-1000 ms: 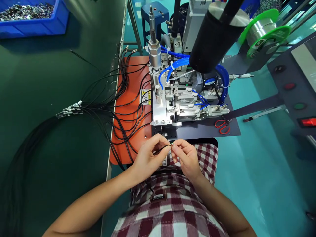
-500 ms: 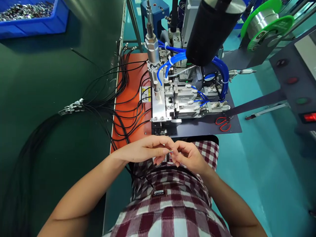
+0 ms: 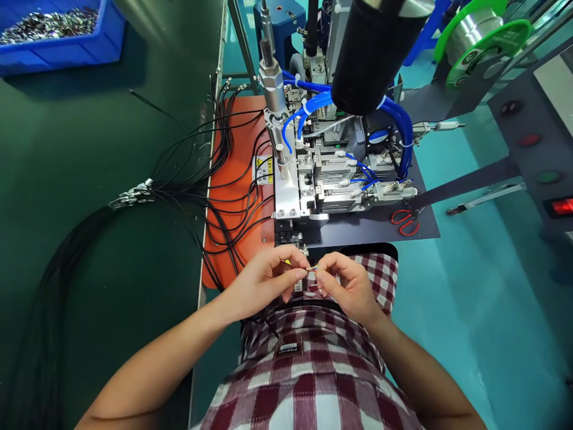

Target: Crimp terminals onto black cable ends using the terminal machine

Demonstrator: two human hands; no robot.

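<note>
Between my two hands is the end of a cable with thin coloured wires [image 3: 312,269] fanned out, over my lap in front of the machine. My left hand [image 3: 273,275] pinches the cable end between thumb and index finger, which hide most of it. The thumb and fingertips of my right hand [image 3: 347,283] are closed on the coloured wire tips. Just left of the machine, several black cables [image 3: 233,197] run across an orange plate [image 3: 244,257] into its side.
A machine with metal cylinders [image 3: 342,194] and blue air hoses [image 3: 320,104] stands ahead. Red-handled scissors [image 3: 405,222] lie on its base. A cable bundle [image 3: 134,194] rests on the green table [image 3: 111,131], with a blue bin [image 3: 85,51] of metal parts behind. A green wire spool [image 3: 486,42] is at right.
My hands have drawn slightly apart, and the coloured wires now show more clearly between the fingertips. My left wrist has dropped a little. The view has shifted slightly.
</note>
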